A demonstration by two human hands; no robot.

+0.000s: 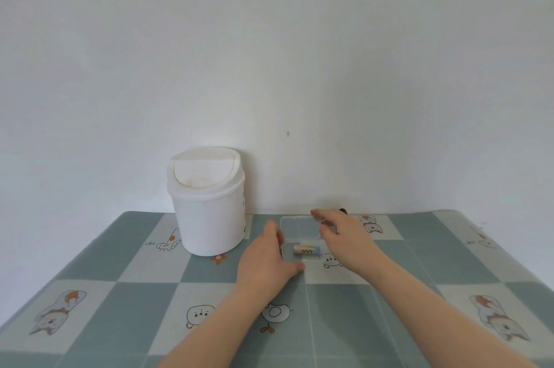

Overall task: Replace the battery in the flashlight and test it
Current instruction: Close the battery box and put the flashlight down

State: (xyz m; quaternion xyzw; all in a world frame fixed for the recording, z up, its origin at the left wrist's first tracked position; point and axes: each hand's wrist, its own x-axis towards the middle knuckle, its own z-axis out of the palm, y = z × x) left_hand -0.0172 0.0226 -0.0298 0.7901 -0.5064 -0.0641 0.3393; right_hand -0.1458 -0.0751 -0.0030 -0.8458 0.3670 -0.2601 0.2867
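A clear plastic case (299, 228) lies open near the table's far edge, its lid flipped back toward the wall. One battery (306, 250) marked 555 lies on its side in the case's front half. My left hand (266, 262) rests against the case's left side, fingers fairly straight and thumb at the front corner. My right hand (344, 235) hovers over the lid's right edge with its fingers spread and blurred. A small dark object (343, 211), mostly hidden, pokes out behind my right hand; I cannot tell what it is.
A white mini bin with a swing lid (207, 203) stands at the back, left of the case, against the white wall. The table (150, 262) wears a grey-green checked cloth with cartoon animals. Its far edge meets the wall.
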